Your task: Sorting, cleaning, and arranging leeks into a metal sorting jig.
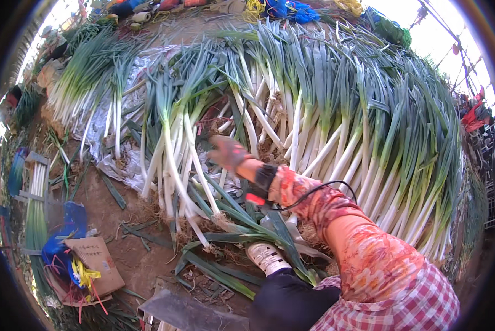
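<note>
Clearly, the person was reaching out over a wide heap of freshly pulled long green onions with white stalks and dark green leaves (336, 116), which lay spread across the bare earth. Only one arm showed, in an orange floral sleeve crossed by a thin black cable; from its place on the right of the picture I judged it the right hand (227, 153). It wore a soiled reddish-brown work glove and a black wrist strap, and it hovered just above the loose bunch of onions (173, 149) lying nearest the person, roots toward the boot. Whether the fingers had closed on a stalk or merely hung over them, the picture did not show; I cannot tell. The left hand was out of view.

By my judgement the step in hand was picking stalks out of that near bunch. The next move would call for closing the glove round the white shanks rather than the leaves, which would tear or slip, and for lifting clear of the tangled roots.

Below the arm sat a white lace-up shoe (268, 257) on trampled leaves, and a broad grey blade (187, 314) lay at the lower edge. To the left were a brown cardboard piece (96, 259), blue plastic (71, 220) and yellow ties (84, 274), with a tied bundle (36, 215) beside them.
</note>
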`<action>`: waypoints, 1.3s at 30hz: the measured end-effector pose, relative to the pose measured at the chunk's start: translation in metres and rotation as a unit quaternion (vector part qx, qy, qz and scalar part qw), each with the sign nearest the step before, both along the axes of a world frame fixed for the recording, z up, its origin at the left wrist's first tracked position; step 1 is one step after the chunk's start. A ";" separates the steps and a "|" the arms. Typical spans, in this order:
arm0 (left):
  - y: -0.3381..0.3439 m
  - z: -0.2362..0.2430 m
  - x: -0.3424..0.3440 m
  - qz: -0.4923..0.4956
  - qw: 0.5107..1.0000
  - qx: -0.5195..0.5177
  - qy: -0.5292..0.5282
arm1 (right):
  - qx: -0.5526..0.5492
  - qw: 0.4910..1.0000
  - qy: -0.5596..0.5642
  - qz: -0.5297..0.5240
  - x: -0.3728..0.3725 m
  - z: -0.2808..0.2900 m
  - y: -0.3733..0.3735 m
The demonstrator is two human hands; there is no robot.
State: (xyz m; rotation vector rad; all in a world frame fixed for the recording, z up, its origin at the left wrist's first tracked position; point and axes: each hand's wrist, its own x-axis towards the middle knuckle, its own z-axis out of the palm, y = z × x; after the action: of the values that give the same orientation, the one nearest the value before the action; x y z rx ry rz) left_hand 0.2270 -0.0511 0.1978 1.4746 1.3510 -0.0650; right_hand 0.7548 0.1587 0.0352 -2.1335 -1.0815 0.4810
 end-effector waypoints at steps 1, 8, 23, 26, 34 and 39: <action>0.003 0.001 0.003 -0.007 1.000 -0.011 0.010 | -0.059 0.997 0.002 -0.049 0.007 -0.007 -0.015; 0.021 0.004 0.012 -0.022 0.996 -0.030 0.076 | -0.280 0.928 -0.153 -0.191 0.122 -0.086 -0.071; 0.037 0.013 0.033 0.019 0.977 -0.128 0.169 | 0.056 0.814 0.562 -0.134 0.092 -0.071 -0.041; 0.027 0.017 0.019 -0.059 0.978 -0.055 0.193 | 0.103 0.879 0.461 -0.066 0.038 0.029 -0.062; 0.015 0.029 0.018 0.038 0.996 -0.039 0.069 | 0.016 0.838 0.531 -0.122 -0.043 0.028 -0.177; 0.031 0.071 0.046 -0.021 0.995 -0.017 0.098 | 0.049 0.871 0.486 -0.046 -0.078 0.082 -0.226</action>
State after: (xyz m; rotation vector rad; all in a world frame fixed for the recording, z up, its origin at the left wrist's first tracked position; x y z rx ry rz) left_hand 0.2730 -0.0197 0.2691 1.4982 1.4687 -0.2647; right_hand 0.6764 -0.0676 0.1175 -1.4847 -0.3958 1.2412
